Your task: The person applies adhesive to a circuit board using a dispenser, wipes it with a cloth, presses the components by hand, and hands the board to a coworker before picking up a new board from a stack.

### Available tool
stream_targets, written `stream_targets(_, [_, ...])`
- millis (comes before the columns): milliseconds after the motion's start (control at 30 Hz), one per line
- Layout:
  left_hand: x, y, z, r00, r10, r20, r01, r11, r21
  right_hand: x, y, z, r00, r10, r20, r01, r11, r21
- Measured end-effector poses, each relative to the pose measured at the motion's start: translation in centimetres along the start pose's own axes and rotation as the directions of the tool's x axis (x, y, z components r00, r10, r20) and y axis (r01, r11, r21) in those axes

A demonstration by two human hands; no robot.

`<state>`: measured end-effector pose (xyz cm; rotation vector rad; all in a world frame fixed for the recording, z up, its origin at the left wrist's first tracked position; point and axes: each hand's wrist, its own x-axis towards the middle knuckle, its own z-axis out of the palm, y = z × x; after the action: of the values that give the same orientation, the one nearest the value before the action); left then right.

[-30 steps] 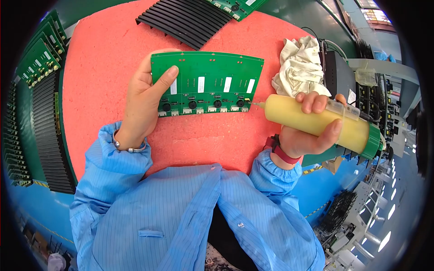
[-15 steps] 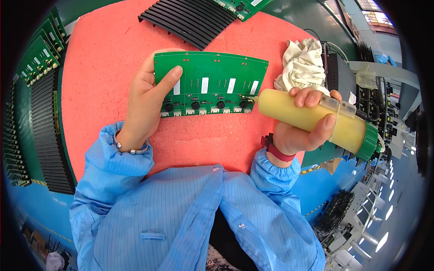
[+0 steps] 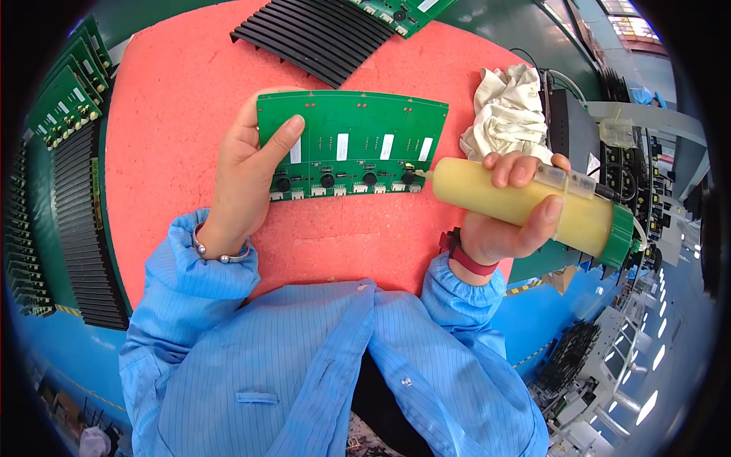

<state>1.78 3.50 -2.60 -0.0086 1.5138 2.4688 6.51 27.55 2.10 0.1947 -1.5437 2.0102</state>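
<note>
My left hand grips the left end of a green circuit board, thumb on its face. White labels run across the board, and round black parts and white connectors line its lower edge. My right hand is closed around a thick glue dispenser tube, filled with something pale yellow and capped in green. A clear piece is strapped along the tube's upper side. The thin nozzle points left at the board's lower right corner, close to the rightmost black part; whether it touches cannot be made out.
A pink mat lies beneath my hands. At its far side stands a black slotted rack with another green board. A crumpled white cloth lies at the right. More boards stand in a black rack at the left.
The board has dropped slightly in view and shifted a little left. The nozzle has risen slightly relative to the board's corner. Both hands keep their hold.
</note>
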Motion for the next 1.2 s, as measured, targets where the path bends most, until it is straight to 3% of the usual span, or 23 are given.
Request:
stream_targets(333, [0.0, 0.1, 0.1, 1.0, -0.002, 0.01, 0.002, 1.0, 0.005, -0.2, 0.4, -0.2, 1.0, 0.011, 0.026, -0.012, 0.999, 0.035])
stream_targets(633, [-0.1, 0.0, 0.1, 1.0, 0.016, 0.002, -0.016, 1.0, -0.013, -0.1, 0.0, 0.0, 0.998, 0.03, -0.06, -0.031, 0.999, -0.017])
stream_targets(767, [-0.3, 0.0, 0.4, 0.998, 0.055, -0.021, -0.055, 0.998, -0.03, 0.0, -0.6, 0.2, 0.994, 0.066, -0.085, -0.054, 0.989, 0.14])
stream_targets(867, [-0.6, -0.1, 0.7, 0.998, 0.056, -0.027, -0.057, 0.998, -0.031, -0.3, -0.3, 1.5, 0.998, 0.012, -0.065, -0.008, 0.999, 0.053])
stream_targets(1200, [-0.6, -0.3, 0.7, 0.997, 0.068, -0.046, -0.07, 0.997, -0.036, -0.4, 0.9, 2.4, 0.999, 0.051, -0.005, -0.05, 0.998, 0.038])
